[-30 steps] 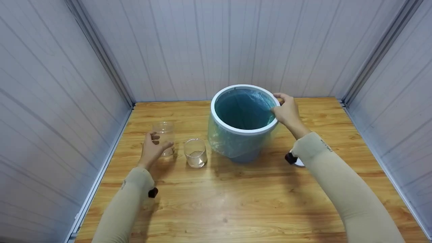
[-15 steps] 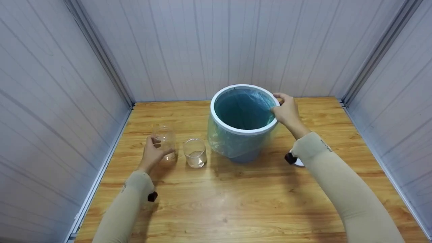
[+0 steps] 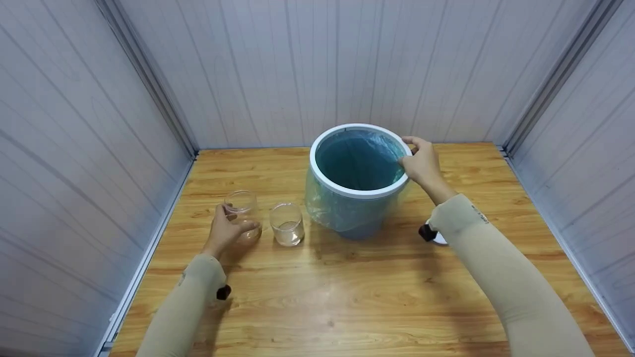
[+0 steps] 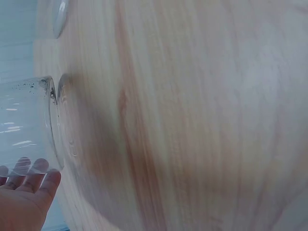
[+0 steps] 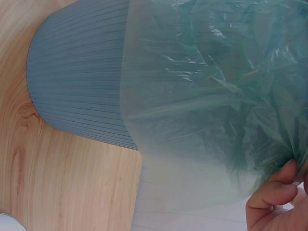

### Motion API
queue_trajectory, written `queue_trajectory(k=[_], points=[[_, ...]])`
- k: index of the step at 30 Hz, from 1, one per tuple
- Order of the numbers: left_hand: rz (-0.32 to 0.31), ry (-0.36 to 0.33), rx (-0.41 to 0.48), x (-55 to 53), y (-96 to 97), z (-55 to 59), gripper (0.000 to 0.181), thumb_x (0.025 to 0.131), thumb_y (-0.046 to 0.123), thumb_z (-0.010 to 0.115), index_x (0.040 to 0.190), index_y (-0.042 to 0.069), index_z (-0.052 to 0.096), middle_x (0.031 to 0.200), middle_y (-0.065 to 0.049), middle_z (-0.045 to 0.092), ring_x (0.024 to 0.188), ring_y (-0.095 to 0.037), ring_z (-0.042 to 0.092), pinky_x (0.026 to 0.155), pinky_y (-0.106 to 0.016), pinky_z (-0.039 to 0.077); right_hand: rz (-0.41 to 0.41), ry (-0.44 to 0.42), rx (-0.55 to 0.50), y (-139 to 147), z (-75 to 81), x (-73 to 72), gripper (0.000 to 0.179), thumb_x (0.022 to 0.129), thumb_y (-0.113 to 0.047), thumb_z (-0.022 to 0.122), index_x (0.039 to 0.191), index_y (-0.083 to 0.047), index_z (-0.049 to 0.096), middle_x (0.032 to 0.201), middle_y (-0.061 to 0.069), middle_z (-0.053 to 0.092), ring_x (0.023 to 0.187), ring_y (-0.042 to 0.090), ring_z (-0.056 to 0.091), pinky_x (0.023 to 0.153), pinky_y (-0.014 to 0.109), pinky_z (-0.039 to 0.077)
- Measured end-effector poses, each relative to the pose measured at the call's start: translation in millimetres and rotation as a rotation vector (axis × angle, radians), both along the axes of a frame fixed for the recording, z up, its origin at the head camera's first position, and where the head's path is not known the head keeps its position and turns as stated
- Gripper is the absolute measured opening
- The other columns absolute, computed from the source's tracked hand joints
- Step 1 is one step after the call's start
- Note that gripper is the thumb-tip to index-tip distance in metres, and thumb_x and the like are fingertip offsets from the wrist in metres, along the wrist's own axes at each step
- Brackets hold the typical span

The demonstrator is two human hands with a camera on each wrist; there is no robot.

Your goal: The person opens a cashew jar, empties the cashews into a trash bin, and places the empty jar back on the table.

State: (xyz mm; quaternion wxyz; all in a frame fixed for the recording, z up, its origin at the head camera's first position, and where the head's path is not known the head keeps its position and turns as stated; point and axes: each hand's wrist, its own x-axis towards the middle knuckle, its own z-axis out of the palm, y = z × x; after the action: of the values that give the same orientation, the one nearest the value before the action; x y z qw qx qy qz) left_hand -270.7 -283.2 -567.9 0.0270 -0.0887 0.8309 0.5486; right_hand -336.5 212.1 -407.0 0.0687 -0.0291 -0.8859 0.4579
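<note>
My left hand [image 3: 224, 229] holds a tall clear glass container [image 3: 241, 202] upright, its thumb across the near side. In the left wrist view, dark specks mark the lower edge of that glass container [image 4: 26, 120]; its base is close to the wooden table, and whether it touches is unclear. Just right of it stands a short clear glass [image 3: 286, 223] with some pale liquid in the bottom. My right hand [image 3: 420, 161] grips the white rim [image 3: 325, 181] of a blue-grey trash bin [image 5: 77, 72], thumb inside. A green translucent bin liner [image 5: 207, 101] is folded out over the rim.
A white round object [image 3: 439, 239] lies on the table [image 3: 327, 297], partly hidden by the right sleeve. Pale panelled walls [image 3: 317, 74] rise behind the table and at both sides. The bin stands near the back wall.
My left hand and the tall glass container have shifted slightly downward in the head view. My right hand, the bin and the short glass have stayed put.
</note>
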Motion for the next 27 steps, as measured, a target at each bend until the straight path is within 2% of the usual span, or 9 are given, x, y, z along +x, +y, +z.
queue_trajectory(k=[9,13,17,21,27], points=[[0.000,0.007,0.019,-0.2,-1.9,-4.1,0.100,0.089,0.026,0.092,0.160,0.001,0.026,0.164,-0.021,0.038,0.157,-0.042,0.037,0.129,-0.056,0.035,0.001,-0.020,-0.012,0.5,1.1,1.0,0.060,0.093,0.005,0.061,0.152,-0.004,0.060,0.105,0.016,0.062,0.091,0.024,0.058,0.066,0.020,0.051],[-0.006,0.009,0.026,2.0,-4.4,-5.6,0.102,0.088,0.027,0.093,0.161,0.002,0.025,0.166,-0.021,0.037,0.155,-0.043,0.039,0.129,-0.057,0.036,0.005,-0.026,-0.017,1.2,0.7,1.8,0.060,0.093,0.005,0.061,0.153,-0.004,0.059,0.108,0.017,0.063,0.094,0.025,0.059,0.068,0.020,0.052],[-0.008,0.015,0.034,4.9,-6.2,-6.6,0.098,0.090,0.020,0.091,0.160,0.001,0.027,0.166,-0.022,0.037,0.154,-0.045,0.042,0.128,-0.056,0.037,0.006,-0.023,-0.018,0.8,0.2,1.8,0.061,0.093,0.005,0.061,0.153,-0.004,0.059,0.109,0.018,0.063,0.094,0.025,0.059,0.067,0.019,0.051],[-0.010,0.026,0.053,6.6,-6.8,-7.3,0.095,0.090,0.013,0.089,0.160,-0.001,0.027,0.166,-0.024,0.036,0.154,-0.047,0.042,0.129,-0.056,0.037,0.005,-0.013,-0.014,0.2,0.0,0.9,0.061,0.092,0.006,0.061,0.152,-0.004,0.060,0.106,0.018,0.063,0.091,0.024,0.058,0.064,0.018,0.051],[-0.011,0.032,0.073,9.5,-7.7,-9.0,0.101,0.087,0.013,0.092,0.162,-0.001,0.025,0.167,-0.025,0.035,0.153,-0.045,0.040,0.129,-0.056,0.036,0.006,-0.026,-0.027,-0.3,1.1,0.2,0.063,0.090,0.006,0.062,0.153,-0.004,0.060,0.102,0.015,0.062,0.087,0.023,0.058,0.063,0.019,0.051]])
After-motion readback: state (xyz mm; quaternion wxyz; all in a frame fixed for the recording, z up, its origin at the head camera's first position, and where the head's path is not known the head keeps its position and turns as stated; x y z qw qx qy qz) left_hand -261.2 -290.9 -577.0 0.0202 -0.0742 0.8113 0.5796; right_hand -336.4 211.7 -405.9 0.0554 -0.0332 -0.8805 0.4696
